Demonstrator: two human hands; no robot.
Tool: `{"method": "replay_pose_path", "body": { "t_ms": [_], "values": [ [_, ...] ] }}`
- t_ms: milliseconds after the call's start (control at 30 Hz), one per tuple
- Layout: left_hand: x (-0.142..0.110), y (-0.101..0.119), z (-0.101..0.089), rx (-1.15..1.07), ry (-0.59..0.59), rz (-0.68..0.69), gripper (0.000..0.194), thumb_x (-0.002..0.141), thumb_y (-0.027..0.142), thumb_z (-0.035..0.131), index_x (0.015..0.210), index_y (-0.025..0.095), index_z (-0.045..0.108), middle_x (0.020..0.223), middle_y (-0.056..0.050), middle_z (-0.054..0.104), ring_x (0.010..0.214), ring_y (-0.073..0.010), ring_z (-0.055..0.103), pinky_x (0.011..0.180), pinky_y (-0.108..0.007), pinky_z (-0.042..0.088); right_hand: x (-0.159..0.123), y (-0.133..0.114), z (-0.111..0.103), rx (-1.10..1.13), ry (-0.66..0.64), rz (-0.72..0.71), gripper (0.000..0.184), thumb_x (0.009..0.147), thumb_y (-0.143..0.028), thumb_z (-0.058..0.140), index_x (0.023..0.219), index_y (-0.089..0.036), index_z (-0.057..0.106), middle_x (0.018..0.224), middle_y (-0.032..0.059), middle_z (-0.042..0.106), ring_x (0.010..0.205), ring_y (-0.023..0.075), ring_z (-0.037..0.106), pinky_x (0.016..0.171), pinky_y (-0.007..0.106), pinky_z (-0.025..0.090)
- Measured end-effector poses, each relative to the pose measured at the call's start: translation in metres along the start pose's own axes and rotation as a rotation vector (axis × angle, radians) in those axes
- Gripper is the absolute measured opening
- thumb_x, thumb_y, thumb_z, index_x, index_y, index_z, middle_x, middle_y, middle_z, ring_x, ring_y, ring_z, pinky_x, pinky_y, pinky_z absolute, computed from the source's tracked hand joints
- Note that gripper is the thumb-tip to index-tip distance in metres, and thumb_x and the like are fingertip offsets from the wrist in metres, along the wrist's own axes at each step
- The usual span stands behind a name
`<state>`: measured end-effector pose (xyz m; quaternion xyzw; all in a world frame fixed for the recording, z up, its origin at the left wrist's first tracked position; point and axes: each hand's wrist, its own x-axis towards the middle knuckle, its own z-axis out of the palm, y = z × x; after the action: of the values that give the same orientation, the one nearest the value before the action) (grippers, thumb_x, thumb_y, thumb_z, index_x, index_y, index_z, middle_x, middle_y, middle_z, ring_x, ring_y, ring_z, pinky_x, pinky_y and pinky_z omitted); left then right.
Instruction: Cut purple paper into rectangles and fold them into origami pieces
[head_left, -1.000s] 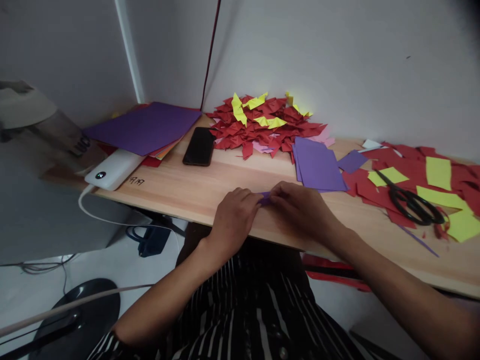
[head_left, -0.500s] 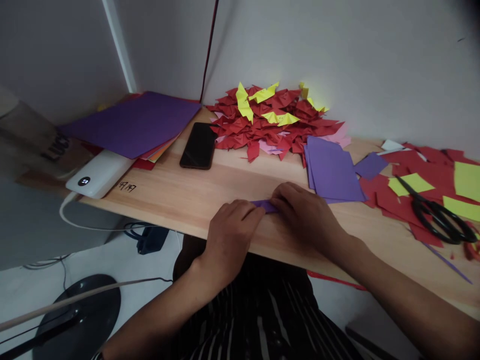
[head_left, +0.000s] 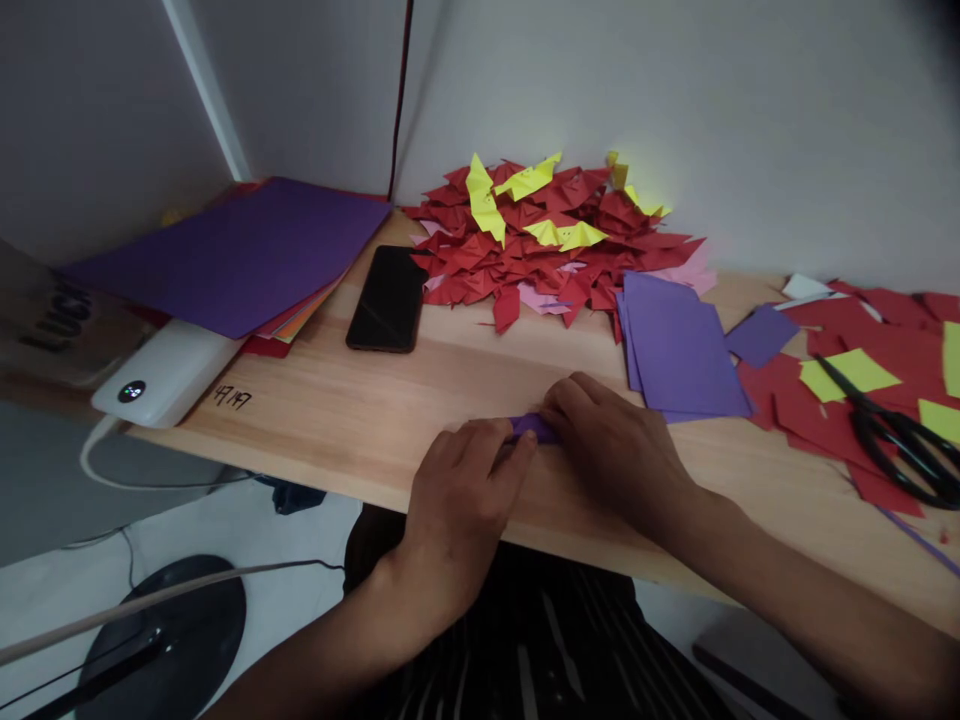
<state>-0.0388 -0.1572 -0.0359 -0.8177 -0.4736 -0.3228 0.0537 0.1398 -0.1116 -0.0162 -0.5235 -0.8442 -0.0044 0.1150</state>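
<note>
Between my two hands, close to the table's front edge, is a small folded piece of purple paper point(head_left: 534, 428). My left hand point(head_left: 463, 495) pinches its left end, thumb in front and fingers behind. The right end is gripped by my right hand point(head_left: 611, 440), whose fingers cover much of it. Only a short purple stretch shows between the fingertips, so the fold's full shape is hidden. To the right of my right hand lies a stack of cut purple sheets point(head_left: 679, 345).
Folded red and yellow paper shapes point(head_left: 547, 235) are heaped against the wall. A black phone point(head_left: 386, 298), large purple sheets point(head_left: 247, 250) and a white power bank point(head_left: 169, 375) with a cable lie left. Black-handled scissors point(head_left: 900, 440) rest on red scraps point(head_left: 817, 425) at right.
My left thumb has shifted up onto the front of the purple paper, and more of the paper shows. Both hands still hold it. The view has moved slightly.
</note>
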Motion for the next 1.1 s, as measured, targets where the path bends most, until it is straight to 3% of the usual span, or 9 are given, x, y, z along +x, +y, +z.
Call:
{"method": "replay_pose_path", "body": {
  "t_ms": [367,500,733,1100],
  "values": [
    [-0.001,-0.002,-0.001,-0.026,-0.086,0.000,0.024,0.093,0.011,0.050,0.112,0.015,0.065,0.100,-0.009,0.067,0.090,-0.0205,0.060,0.075,-0.037,0.052,0.000,-0.002,-0.001,-0.027,-0.001,-0.003,0.022,0.099,-0.025,0.043,0.079,-0.020,0.050,0.077,0.0023,0.058,0.066,0.0151,0.055,0.049,0.027,0.026],
    [0.000,-0.002,-0.004,-0.019,-0.100,0.045,0.026,0.093,0.010,0.049,0.113,0.012,0.065,0.112,-0.013,0.067,0.097,-0.0239,0.059,0.079,-0.040,0.052,0.002,-0.004,-0.003,-0.030,-0.027,0.009,0.021,0.098,-0.023,0.044,0.078,-0.020,0.050,0.078,0.0028,0.058,0.067,0.0158,0.055,0.049,0.028,0.025],
    [-0.002,-0.003,-0.005,-0.020,-0.114,0.083,0.029,0.090,0.009,0.053,0.117,0.009,0.064,0.116,-0.011,0.069,0.099,-0.0247,0.057,0.079,-0.039,0.051,0.005,-0.004,-0.008,-0.063,-0.087,0.052,0.019,0.097,-0.026,0.048,0.080,-0.020,0.054,0.083,0.0047,0.060,0.076,0.0184,0.058,0.051,0.028,0.029],
    [-0.004,-0.005,-0.003,-0.018,-0.144,0.111,0.030,0.088,0.009,0.058,0.117,0.009,0.065,0.122,-0.012,0.066,0.103,-0.0261,0.056,0.083,-0.042,0.051,0.005,-0.003,-0.008,0.081,-0.068,0.089,0.013,0.095,-0.022,0.049,0.086,-0.019,0.057,0.088,0.0044,0.063,0.080,0.0190,0.061,0.059,0.027,0.038]
  ]
}}
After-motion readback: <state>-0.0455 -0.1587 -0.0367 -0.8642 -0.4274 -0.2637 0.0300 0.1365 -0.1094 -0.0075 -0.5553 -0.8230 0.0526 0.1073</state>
